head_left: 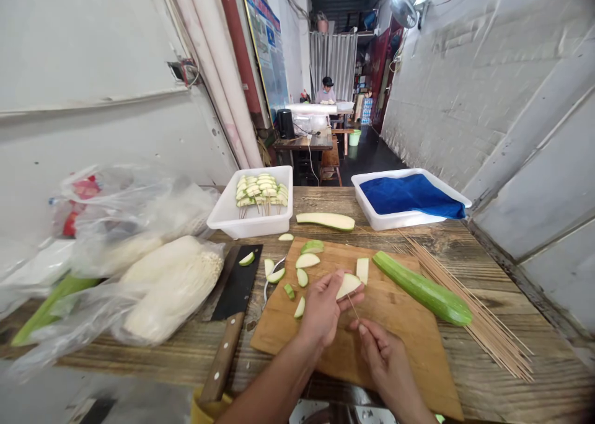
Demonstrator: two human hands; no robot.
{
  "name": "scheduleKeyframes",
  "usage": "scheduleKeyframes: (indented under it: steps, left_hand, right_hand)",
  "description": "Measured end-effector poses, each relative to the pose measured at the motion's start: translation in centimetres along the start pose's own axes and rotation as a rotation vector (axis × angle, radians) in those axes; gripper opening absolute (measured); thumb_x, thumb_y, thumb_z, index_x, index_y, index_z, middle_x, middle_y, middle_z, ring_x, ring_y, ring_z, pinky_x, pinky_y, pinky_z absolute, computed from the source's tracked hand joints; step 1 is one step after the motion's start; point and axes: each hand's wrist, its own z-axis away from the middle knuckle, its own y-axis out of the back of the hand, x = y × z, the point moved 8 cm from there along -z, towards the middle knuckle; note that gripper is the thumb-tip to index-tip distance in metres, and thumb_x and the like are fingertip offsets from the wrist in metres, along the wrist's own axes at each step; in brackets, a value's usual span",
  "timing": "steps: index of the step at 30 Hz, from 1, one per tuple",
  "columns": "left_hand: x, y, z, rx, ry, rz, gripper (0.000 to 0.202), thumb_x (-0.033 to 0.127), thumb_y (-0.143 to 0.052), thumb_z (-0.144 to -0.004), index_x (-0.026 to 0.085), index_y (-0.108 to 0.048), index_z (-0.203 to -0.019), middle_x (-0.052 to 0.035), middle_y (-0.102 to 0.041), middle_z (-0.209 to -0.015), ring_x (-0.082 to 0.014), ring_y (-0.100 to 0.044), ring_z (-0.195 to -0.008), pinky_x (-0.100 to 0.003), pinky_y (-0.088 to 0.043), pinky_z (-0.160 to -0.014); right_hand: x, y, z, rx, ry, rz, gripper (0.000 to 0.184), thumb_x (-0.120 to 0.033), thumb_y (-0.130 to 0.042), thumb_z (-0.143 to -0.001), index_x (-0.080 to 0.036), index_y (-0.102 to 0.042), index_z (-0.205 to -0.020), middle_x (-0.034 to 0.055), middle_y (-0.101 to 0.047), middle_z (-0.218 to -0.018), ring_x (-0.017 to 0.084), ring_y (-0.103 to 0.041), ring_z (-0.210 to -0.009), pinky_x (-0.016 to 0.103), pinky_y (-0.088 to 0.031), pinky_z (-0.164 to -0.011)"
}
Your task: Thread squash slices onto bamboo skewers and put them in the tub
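Over the wooden cutting board point(395, 343), my left hand point(323, 306) grips a pale half-round zucchini slice point(348, 285) between thumb and fingers. Pinched in my right hand point(381, 349) is a thin wooden skewer point(353, 307), its upper end meeting the lower edge of the slice; how deep it goes is hidden. Several loose zucchini pieces point(307, 261) lie on the board left of my hands, and a squarish piece point(362, 269) sits just beyond them. A long green zucchini point(423, 287) rests across the board's right side.
A cleaver point(237, 287) lies left of the board beside bagged white vegetables point(171, 281). A white tray point(217, 220) holds skewered slices; another tray point(406, 222) carries a blue cloth point(409, 194). A halved zucchini point(325, 220) and a skewer bundle point(483, 318) lie nearby. Someone point(326, 91) sits far back.
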Motion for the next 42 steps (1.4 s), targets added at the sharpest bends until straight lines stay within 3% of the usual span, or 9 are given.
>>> scheduleKeyframes:
  steps: [4,11,21,25,29,32,35,39,42]
  left_hand:
    - [-0.3,-0.3,0.6,0.035,-0.017,-0.011,0.029,0.034,-0.064,-0.070,0.010,-0.060,-0.084,-0.0078,-0.065,-0.077,-0.0222,-0.065,-0.077,-0.035,-0.052,-0.071]
    - [-3.4,-2.1,1.9,-0.037,0.088,-0.008,0.026,0.035,-0.064,-0.069,0.012,-0.061,-0.079,-0.0054,-0.064,-0.065,-0.0182,-0.064,-0.065,-0.027,-0.049,-0.060]
    - [-3.5,-2.3,3.0,-0.045,0.027,-0.079,0.030,0.038,-0.061,-0.071,0.012,-0.062,-0.086,-0.0064,-0.064,-0.075,-0.0180,-0.063,-0.071,-0.026,-0.047,-0.063]
    - [-4.2,-2.5,3.7,-0.029,0.043,-0.100,0.033,0.040,-0.061,-0.071,0.011,-0.062,-0.087,-0.0070,-0.064,-0.075,-0.0178,-0.063,-0.070,-0.025,-0.047,-0.060]
    - [-4.5,-2.7,3.9,-0.031,0.054,-0.190,0.038,0.045,-0.055,-0.075,0.012,-0.061,-0.093,-0.0096,-0.066,-0.081,-0.0191,-0.064,-0.074,-0.027,-0.049,-0.062]
    - [-1.8,-2.1,2.9,-0.001,-0.100,-0.428,0.036,0.040,-0.059,-0.073,0.012,-0.063,-0.095,-0.0109,-0.067,-0.089,-0.0192,-0.064,-0.078,-0.031,-0.050,-0.072]
    - [2.7,-0.6,1.6,0.082,-0.274,-0.666,0.034,0.034,-0.063,-0.069,0.013,-0.063,-0.096,-0.0106,-0.068,-0.091,-0.0191,-0.064,-0.076,-0.033,-0.050,-0.075]
    - [9.7,1.3,1.2,0.253,-0.588,-0.995,0.034,0.031,-0.056,-0.074,0.016,-0.061,-0.104,-0.0084,-0.066,-0.099,-0.0185,-0.062,-0.087,-0.032,-0.046,-0.083]
    - [10.2,0.7,0.5,0.124,-0.580,-1.337,0.032,0.028,-0.054,-0.075,0.020,-0.062,-0.105,-0.0070,-0.065,-0.104,-0.0194,-0.060,-0.092,-0.033,-0.044,-0.085]
  right_hand:
    - [0.3,0.0,0.3,0.002,-0.014,-0.023,0.037,-0.043,-0.044,-0.084,-0.011,-0.064,-0.086,-0.0017,-0.047,-0.051,0.010,-0.038,-0.039,0.018,-0.031,-0.036]
    - [-0.9,1.1,-0.2,0.033,0.089,-0.001,0.033,-0.039,-0.043,-0.086,-0.014,-0.064,-0.076,-0.0004,-0.052,-0.053,0.012,-0.046,-0.045,0.019,-0.037,-0.044]
    - [0.2,2.2,0.4,-0.068,0.062,-0.012,0.028,-0.035,-0.044,-0.086,-0.013,-0.061,-0.090,0.0061,-0.065,-0.077,0.017,-0.060,-0.069,0.022,-0.045,-0.060]
    - [-0.5,2.7,1.3,-0.108,0.113,0.074,0.028,-0.032,-0.041,-0.088,-0.014,-0.062,-0.084,0.0045,-0.064,-0.069,0.016,-0.059,-0.062,0.022,-0.045,-0.059]
    - [-0.6,4.2,1.6,-0.008,0.136,0.092,0.031,-0.035,-0.041,-0.087,-0.015,-0.064,-0.083,0.0046,-0.063,-0.065,0.017,-0.058,-0.059,0.022,-0.045,-0.055]
    - [0.5,5.9,1.4,0.118,0.064,0.008,0.032,-0.040,-0.046,-0.084,-0.014,-0.064,-0.085,0.0030,-0.059,-0.059,0.017,-0.057,-0.057,0.022,-0.045,-0.053]
    - [1.8,6.7,1.2,0.148,-0.057,-0.133,0.037,-0.045,-0.046,-0.083,-0.013,-0.062,-0.090,-0.0048,-0.043,-0.045,0.011,-0.041,-0.038,0.020,-0.033,-0.037]
    - [2.1,6.8,1.2,0.154,-0.096,-0.193,0.040,-0.048,-0.047,-0.081,-0.012,-0.060,-0.093,-0.0078,-0.034,-0.044,0.009,-0.033,-0.037,0.019,-0.025,-0.036]
    - [2.3,6.5,1.3,0.132,-0.077,-0.176,0.039,-0.047,-0.045,-0.083,-0.012,-0.059,-0.095,-0.0077,-0.034,-0.046,0.010,-0.034,-0.039,0.020,-0.026,-0.038]
